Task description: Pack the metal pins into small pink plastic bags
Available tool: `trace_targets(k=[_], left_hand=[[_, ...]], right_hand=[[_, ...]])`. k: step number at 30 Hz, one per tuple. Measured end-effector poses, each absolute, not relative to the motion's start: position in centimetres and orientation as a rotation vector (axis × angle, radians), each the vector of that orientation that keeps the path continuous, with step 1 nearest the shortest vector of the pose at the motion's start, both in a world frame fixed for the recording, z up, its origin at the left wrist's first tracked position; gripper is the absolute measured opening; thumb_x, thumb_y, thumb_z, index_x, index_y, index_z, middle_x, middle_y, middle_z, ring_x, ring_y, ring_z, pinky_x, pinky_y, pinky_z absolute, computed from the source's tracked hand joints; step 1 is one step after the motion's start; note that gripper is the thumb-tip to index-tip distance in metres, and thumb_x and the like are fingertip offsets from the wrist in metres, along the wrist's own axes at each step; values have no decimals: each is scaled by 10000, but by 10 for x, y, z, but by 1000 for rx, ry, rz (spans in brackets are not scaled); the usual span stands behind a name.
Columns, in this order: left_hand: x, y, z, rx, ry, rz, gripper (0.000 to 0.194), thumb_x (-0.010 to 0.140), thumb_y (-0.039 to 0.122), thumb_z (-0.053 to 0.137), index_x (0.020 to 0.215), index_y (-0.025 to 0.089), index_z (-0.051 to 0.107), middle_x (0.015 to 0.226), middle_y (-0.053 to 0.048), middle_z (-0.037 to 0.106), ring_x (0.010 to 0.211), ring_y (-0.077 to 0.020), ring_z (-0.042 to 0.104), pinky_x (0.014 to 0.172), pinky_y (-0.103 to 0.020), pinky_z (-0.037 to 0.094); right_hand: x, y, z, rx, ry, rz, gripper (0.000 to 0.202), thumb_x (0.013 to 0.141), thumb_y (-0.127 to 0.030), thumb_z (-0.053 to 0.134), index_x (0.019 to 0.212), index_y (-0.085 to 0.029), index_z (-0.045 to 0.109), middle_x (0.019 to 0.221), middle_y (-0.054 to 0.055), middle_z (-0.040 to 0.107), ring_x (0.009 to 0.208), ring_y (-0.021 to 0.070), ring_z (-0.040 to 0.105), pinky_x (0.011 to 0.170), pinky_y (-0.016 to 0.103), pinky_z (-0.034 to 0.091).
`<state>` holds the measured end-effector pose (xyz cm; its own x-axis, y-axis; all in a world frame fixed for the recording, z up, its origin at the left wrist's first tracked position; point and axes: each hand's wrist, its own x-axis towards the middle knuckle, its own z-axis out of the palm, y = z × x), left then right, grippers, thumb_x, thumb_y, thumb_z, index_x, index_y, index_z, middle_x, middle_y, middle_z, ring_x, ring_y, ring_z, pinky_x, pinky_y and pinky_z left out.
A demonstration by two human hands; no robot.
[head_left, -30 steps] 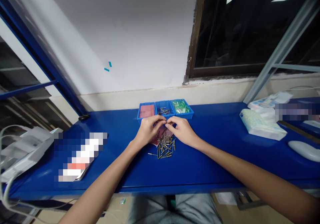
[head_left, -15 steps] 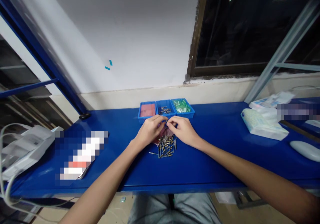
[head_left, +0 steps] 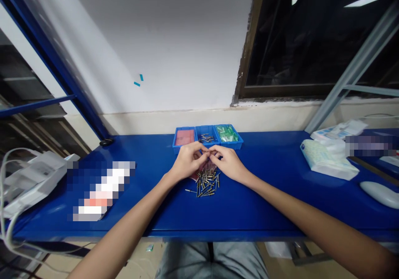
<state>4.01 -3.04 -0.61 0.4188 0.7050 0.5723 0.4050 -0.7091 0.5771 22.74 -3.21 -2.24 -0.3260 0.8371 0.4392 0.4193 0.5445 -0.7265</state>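
Note:
My left hand [head_left: 190,161] and my right hand [head_left: 230,162] meet at the fingertips above the table, both closed in a pinch. Between the right fingertips shows a small metallic bit that looks like a pop rivet; whatever the left fingers pinch is hidden. Just below the hands lies a loose pile of pop rivets [head_left: 205,183], with gold-coloured heads and thin steel shanks. Pinkish plastic bag material [head_left: 194,176] shows under the hands and at the pile's back edge. Behind the hands stands a blue bin [head_left: 205,129] with more rivets inside.
Beside the middle bin are a blue bin with pink bags [head_left: 185,137] and one with green-and-clear packets [head_left: 226,133]. A tissue pack [head_left: 328,160] and a white rounded object [head_left: 378,193] lie right. On the left are a blurred-out flat object [head_left: 106,191] and white equipment with cables [head_left: 37,181].
My fingertips have drawn closer together, and the metallic bit between them shows less. The rivet pile and bins stay where they were; the camera view has shifted slightly.

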Motion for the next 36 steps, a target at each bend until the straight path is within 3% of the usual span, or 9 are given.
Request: trace_targets(k=[4, 11, 15, 21, 30, 36], left_hand=[[41, -30, -8, 2051, 855, 1136, 177, 929, 293, 567, 948, 129, 630, 654, -15, 659, 520, -111, 613, 488, -213, 494], [41, -27, -6, 1963, 829, 1200, 160, 908, 262, 584, 967, 116, 616, 778, -46, 680, 604, -117, 657, 553, -216, 534], [41, -27, -7, 2196, 927, 1233, 146, 941, 238, 554, 989, 140, 651, 839, -41, 702, 667, -122, 658, 626, -235, 540], [36, -23, -10, 2665, 899, 1385, 182, 993, 219, 519, 1042, 157, 684, 1011, -86, 657, 929, -171, 640, 833, -311, 528], [34, -22, -14, 2884, 1022, 1118, 196, 1021, 197, 466, 1013, 176, 661, 981, -49, 712, 889, -176, 647, 881, -381, 422], [41, -25, -16, 2541, 1007, 1331, 264, 978, 173, 519, 1236, 185, 573, 1010, -52, 731, 924, -173, 679, 849, -342, 483]], right_hand=[[226, -32, -21, -967, -1915, 805, 119, 914, -253, 555, 918, -176, 646, 765, 27, 692, 648, 150, 661, 604, 259, 532], [226, -31, -22, -920, -1878, 816, 140, 952, -302, 523, 870, -198, 569, 692, -17, 614, 600, 128, 628, 567, 231, 508], [226, -34, -21, -958, -1896, 759, 162, 970, -294, 482, 848, -205, 538, 684, -21, 593, 583, 123, 607, 556, 227, 487], [224, -38, -17, -989, -1891, 663, 153, 975, -276, 447, 849, -214, 506, 699, -18, 592, 576, 123, 588, 568, 234, 464], [222, -41, -20, -962, -1881, 674, 156, 951, -282, 477, 817, -212, 514, 639, -27, 564, 562, 130, 580, 564, 243, 443], [225, -37, -22, -980, -1909, 509, 84, 955, -251, 497, 923, -210, 563, 780, 8, 656, 707, 155, 636, 674, 278, 471]])
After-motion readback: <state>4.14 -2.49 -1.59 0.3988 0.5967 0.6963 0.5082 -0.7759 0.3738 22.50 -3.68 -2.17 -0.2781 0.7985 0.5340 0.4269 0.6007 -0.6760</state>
